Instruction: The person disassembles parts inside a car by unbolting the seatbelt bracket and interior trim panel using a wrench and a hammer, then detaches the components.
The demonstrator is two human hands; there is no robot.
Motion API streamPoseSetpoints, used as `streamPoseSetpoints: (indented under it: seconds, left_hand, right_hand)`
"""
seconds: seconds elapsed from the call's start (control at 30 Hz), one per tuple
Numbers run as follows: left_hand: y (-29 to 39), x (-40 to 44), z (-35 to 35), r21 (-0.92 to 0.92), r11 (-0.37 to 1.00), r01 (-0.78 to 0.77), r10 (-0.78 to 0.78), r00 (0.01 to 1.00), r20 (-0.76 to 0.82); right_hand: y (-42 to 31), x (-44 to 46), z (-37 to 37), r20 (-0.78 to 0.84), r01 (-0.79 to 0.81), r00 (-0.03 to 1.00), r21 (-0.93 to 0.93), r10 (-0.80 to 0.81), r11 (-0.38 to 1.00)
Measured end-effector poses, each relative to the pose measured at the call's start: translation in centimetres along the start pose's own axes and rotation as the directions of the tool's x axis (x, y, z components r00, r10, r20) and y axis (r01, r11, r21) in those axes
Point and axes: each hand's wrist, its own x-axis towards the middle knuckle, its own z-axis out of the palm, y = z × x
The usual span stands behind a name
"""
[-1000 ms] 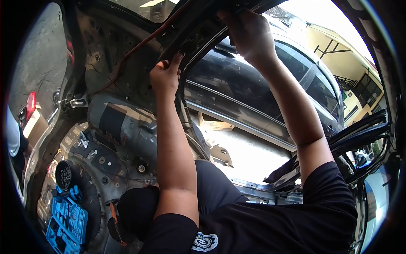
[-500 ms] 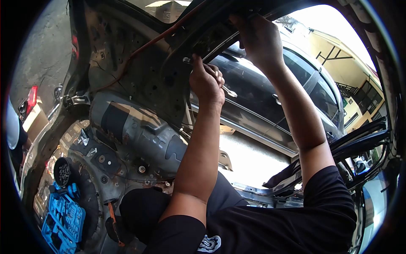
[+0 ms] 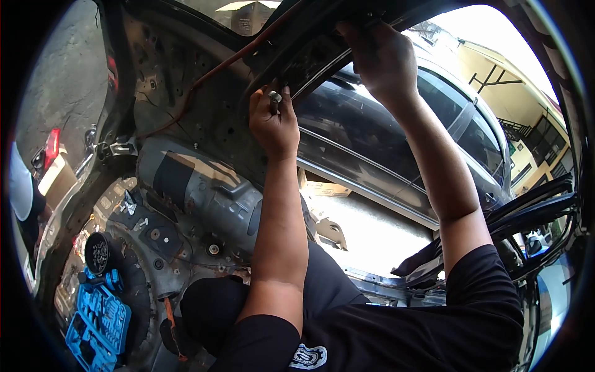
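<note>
My left hand (image 3: pixel 274 127) is raised below the dark car body frame, fingers closed around a shiny metal wrench-like tool (image 3: pixel 274 97). The tool's rounded end points toward me; the rest is hidden by the hand, so its exact kind is unclear. Up and to the right, my right hand (image 3: pixel 385 59) reaches the upper edge of the body opening (image 3: pixel 325 73). Its fingers are bent in against the dark frame, and deep shade hides whatever they grip. A reddish-brown strip (image 3: pixel 229 62) runs along the bare panel (image 3: pixel 204 99) left of my left hand.
On the stripped floor at lower left are a blue tool case (image 3: pixel 99 322) and a round black container (image 3: pixel 97 253) of small metal parts. A dark car (image 3: pixel 372 139) stands outside, near a cardboard box (image 3: pixel 326 188). Another person's sleeve (image 3: pixel 23 186) shows at far left.
My left hand has shifted left and turned, so the tool's end now faces me. The right hand stays at the frame's edge. The view has shifted slightly.
</note>
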Motion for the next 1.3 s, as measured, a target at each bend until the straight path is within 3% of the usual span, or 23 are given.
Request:
streamPoseSetpoints:
  seconds: [0.13, 0.2, 0.23, 0.27, 0.33, 0.37, 0.43, 0.47, 0.53, 0.57, 0.63, 0.7, 0.77, 0.87, 0.9, 0.97, 1.0, 1.1, 1.17, 1.2, 1.23, 1.27, 1.3]
  left_hand:
    - [0.8, -0.2, 0.1, 0.065, 0.995, 0.073, -0.073, 0.997, 0.004]
    - [0.8, -0.4, 0.4, 0.134, 0.974, 0.182, -0.184, 0.983, 0.001]
    - [1.0, -0.6, 0.9, -0.104, 0.966, 0.237, -0.244, 0.968, -0.053]
    - [1.6, -0.5, 1.5, -0.161, 0.979, 0.127, -0.149, 0.980, -0.130]
    - [0.3, -0.1, 0.8, 0.088, 0.991, -0.105, 0.109, 0.993, -0.049]
    - [0.0, -0.2, 0.7, 0.093, 0.990, -0.109, 0.114, 0.992, -0.051]
    - [0.0, -0.5, 0.4, 0.046, 0.998, 0.039, -0.042, 0.997, 0.066]
    - [0.1, -0.4, 0.3, 0.048, 0.998, 0.038, -0.041, 0.997, 0.062]
    - [0.2, -0.1, 0.2, 0.095, 0.949, 0.299, -0.308, 0.946, 0.101]
    - [0.2, -0.3, 0.6, 0.098, 0.949, 0.299, -0.308, 0.946, 0.099]
    - [0.5, -0.4, 1.9, -0.250, 0.966, 0.066, -0.097, 0.989, -0.112]
    - [0.5, -0.1, 2.4, -0.230, 0.970, -0.074, 0.011, 0.965, -0.262]
    - [0.4, -0.2, 1.1, 0.013, 1.000, -0.026, 0.027, 0.999, -0.022]
    - [1.1, 0.5, 1.3, -0.094, 0.983, 0.156, -0.165, 0.982, -0.091]
    - [1.2, 1.0, 0.9, -0.025, 0.971, 0.236, -0.237, 0.967, -0.093]
    - [0.4, 1.7, 0.5, 0.009, 0.972, 0.234, -0.233, 0.969, -0.088]
    - [0.4, 1.6, 0.6, -0.120, 0.974, 0.191, -0.202, 0.975, -0.094]
    - [0.9, 0.4, 1.0, -0.198, 0.978, 0.064, -0.069, 0.997, -0.017]
    - [1.4, 0.4, 0.6, 0.042, 0.999, -0.030, 0.032, 0.998, -0.052]
    - [1.7, 0.3, 0.4, -0.004, 0.999, 0.032, -0.032, 0.999, -0.021]
    - [0.5, 0.1, 1.0, 0.015, 0.998, -0.060, 0.060, 0.997, -0.055]
    - [1.5, 0.2, 0.7, 0.056, 0.998, -0.014, 0.019, 0.996, -0.090]
    - [1.5, 0.0, 0.8, -0.062, 0.993, 0.099, -0.103, 0.992, -0.068]
  right_hand:
    - [-0.4, 0.2, 0.0, -0.007, -0.019, 1.000, 0.047, 0.019, 0.999]
    - [-0.5, 0.1, 0.1, -0.033, -0.009, 0.999, 0.053, 0.010, 0.999]
    - [-0.6, 0.1, 0.1, -0.031, -0.008, 0.999, 0.064, 0.010, 0.998]
    - [-0.7, 0.1, 0.0, -0.006, -0.049, 0.999, 0.044, 0.049, 0.998]
    - [-0.6, 0.0, 0.0, 0.009, -0.077, 0.997, 0.024, 0.076, 0.997]
    - [-0.6, 0.0, 0.0, 0.007, -0.074, 0.997, 0.030, 0.074, 0.997]
    - [-0.8, 0.0, 0.1, -0.013, -0.067, 0.998, 0.056, 0.067, 0.996]
    - [-0.7, 0.0, 0.0, -0.012, -0.063, 0.998, 0.059, 0.064, 0.996]
    - [-0.7, 0.0, 0.0, -0.004, -0.062, 0.998, 0.044, 0.062, 0.997]
    - [-0.8, 0.0, 0.0, -0.004, -0.061, 0.998, 0.048, 0.061, 0.997]
    - [-1.2, 0.1, -0.1, 0.007, -0.101, 0.995, 0.071, 0.100, 0.992]
    - [-0.9, 0.1, -0.1, 0.011, -0.085, 0.996, 0.054, 0.085, 0.995]
    - [-1.0, 0.1, -0.1, 0.017, -0.075, 0.997, 0.033, 0.074, 0.997]
    - [-0.9, 0.1, -0.2, -0.014, -0.044, 0.999, 0.024, 0.045, 0.999]
    - [-0.6, 0.2, -0.2, -0.003, -0.040, 0.999, 0.025, 0.040, 0.999]
    - [-0.8, 0.2, -0.1, 0.006, -0.035, 0.999, 0.046, 0.035, 0.998]
    - [-0.8, 0.1, -0.2, 0.007, -0.034, 0.999, 0.046, 0.033, 0.998]
    - [-1.0, 0.1, -0.4, 0.013, -0.082, 0.997, -0.009, 0.082, 0.997]
    - [-0.1, 0.0, 0.0, 0.002, -0.079, 0.997, -0.005, 0.079, 0.997]
    - [1.1, -0.4, -0.1, 0.035, -0.004, 0.999, -0.144, 0.009, 0.990]
    - [2.0, -0.6, 0.4, 0.038, 0.012, 0.999, -0.089, -0.009, 0.996]
    - [2.1, -0.4, 0.4, 0.004, 0.083, 0.997, -0.116, -0.083, 0.990]
    - [2.2, -0.3, 0.6, -0.030, 0.151, 0.987, -0.148, -0.157, 0.977]
